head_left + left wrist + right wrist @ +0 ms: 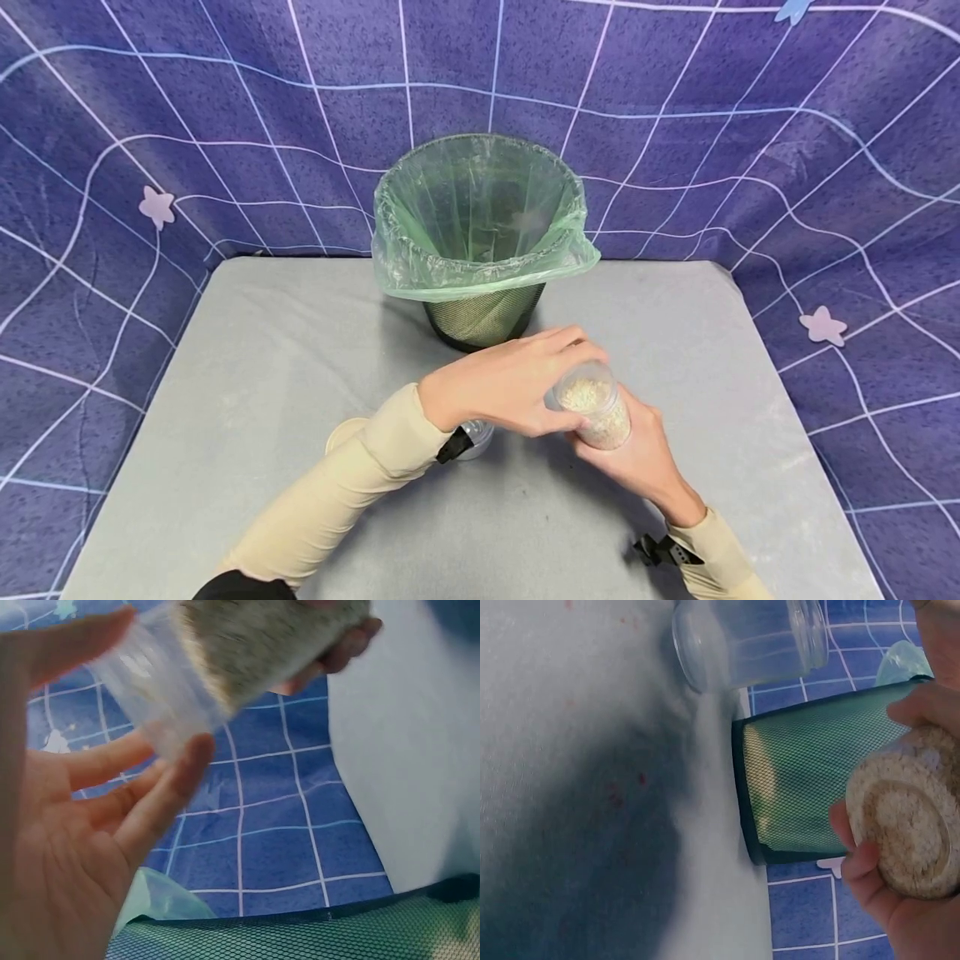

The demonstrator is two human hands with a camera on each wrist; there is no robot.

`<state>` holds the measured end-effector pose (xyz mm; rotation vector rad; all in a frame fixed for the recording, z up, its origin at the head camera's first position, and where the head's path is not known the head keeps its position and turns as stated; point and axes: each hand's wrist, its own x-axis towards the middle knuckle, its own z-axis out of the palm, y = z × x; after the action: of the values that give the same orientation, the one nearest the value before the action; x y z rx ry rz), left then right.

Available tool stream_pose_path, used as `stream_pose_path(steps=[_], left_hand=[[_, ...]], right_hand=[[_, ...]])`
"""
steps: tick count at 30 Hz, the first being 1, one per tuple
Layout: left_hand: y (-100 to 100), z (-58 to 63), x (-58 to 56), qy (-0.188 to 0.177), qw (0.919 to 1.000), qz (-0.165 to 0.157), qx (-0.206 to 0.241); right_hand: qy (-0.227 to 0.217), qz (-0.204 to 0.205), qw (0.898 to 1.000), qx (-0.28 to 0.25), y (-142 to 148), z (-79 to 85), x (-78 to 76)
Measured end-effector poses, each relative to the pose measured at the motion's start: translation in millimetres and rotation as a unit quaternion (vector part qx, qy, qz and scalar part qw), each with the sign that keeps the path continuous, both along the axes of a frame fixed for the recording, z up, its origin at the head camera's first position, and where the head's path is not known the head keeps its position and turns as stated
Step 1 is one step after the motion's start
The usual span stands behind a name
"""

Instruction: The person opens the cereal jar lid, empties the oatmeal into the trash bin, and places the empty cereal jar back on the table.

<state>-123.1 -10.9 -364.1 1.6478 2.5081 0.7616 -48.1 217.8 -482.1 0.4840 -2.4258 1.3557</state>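
A clear jar [596, 408] part filled with pale grains is held up over the table between both hands. My right hand [637, 450] grips its lower body; the right wrist view shows the jar's base [911, 832] with fingers wrapped round it. The left hand [517, 379] has its thumb and fingers round the clear upper end of the jar [161, 682], above the grain level. A second clear jar [742, 637] stands on the table, partly hidden beneath my left forearm in the head view. Its contents, if any, are hard to make out.
Behind the hands stands a mesh bin [487, 317] lined with a green plastic bag [480, 279], its mouth open. A cream round object [347, 433] lies partly under the left sleeve. Purple gridded cloth [300, 125] surrounds the grey-covered table [285, 350].
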Motion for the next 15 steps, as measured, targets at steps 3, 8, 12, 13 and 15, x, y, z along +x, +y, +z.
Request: stream_pose_path(steps=[3,8,12,13,15], left_hand=[[4,-3.4,1.6,0.037,0.9992,-0.003,0.013],[11,-9.0,6.1,0.124,0.9917,0.018,0.028],[15,-10.4,10.2,0.130,0.9888,0.068,0.027],[16,-10.7,11.3,0.122,0.9887,0.083,0.027],[19,-11.5,13.7,0.102,0.9878,0.114,0.029]], right_hand=[[0.006,0.034,0.999,-0.015,0,0.9,0.9],[0.007,0.058,0.998,-0.030,-2,3.5,1.7],[0.022,0.022,0.999,-0.008,-4,2.3,1.6],[0.027,0.009,1.000,0.001,-4,1.8,1.4],[0.033,-0.016,0.999,0.016,-5,0.9,0.8]])
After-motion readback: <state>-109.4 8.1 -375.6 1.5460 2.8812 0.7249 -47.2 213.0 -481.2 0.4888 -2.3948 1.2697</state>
